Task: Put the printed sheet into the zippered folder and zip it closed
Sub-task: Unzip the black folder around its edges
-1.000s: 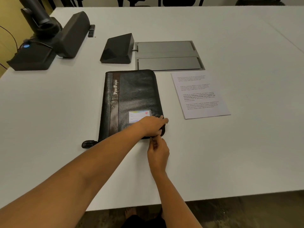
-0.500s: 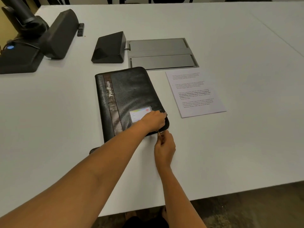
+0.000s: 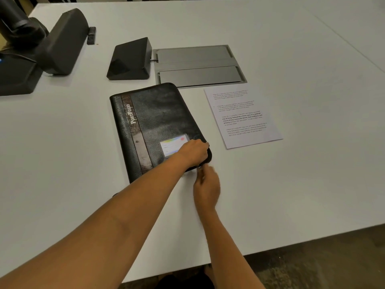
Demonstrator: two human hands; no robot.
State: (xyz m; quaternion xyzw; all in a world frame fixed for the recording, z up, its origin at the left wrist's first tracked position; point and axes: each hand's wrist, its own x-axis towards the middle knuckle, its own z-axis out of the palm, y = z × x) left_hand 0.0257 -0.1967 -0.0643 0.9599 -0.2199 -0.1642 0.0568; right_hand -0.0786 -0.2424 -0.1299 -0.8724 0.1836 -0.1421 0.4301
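Observation:
A black zippered folder [image 3: 154,122] lettered "PortFolio" lies closed on the white table [image 3: 62,163], turned a little counter-clockwise. My left hand [image 3: 194,152] presses down on its near right corner, next to a card window. My right hand [image 3: 206,187] is just below that corner, fingers pinched on the small metal zipper pull [image 3: 200,169]. The printed sheet [image 3: 242,115] lies flat on the table to the right of the folder, untouched.
Behind the folder sit a black wedge-shaped device [image 3: 131,59] and a grey flush panel [image 3: 199,65] set in the table. Larger black equipment [image 3: 41,44] stands at the far left. The table's near edge [image 3: 270,245] runs below my arms.
The folder's near end has swung right, so it lies more tilted. My right hand has stayed at the corner with the zipper pull, my left still pressing there.

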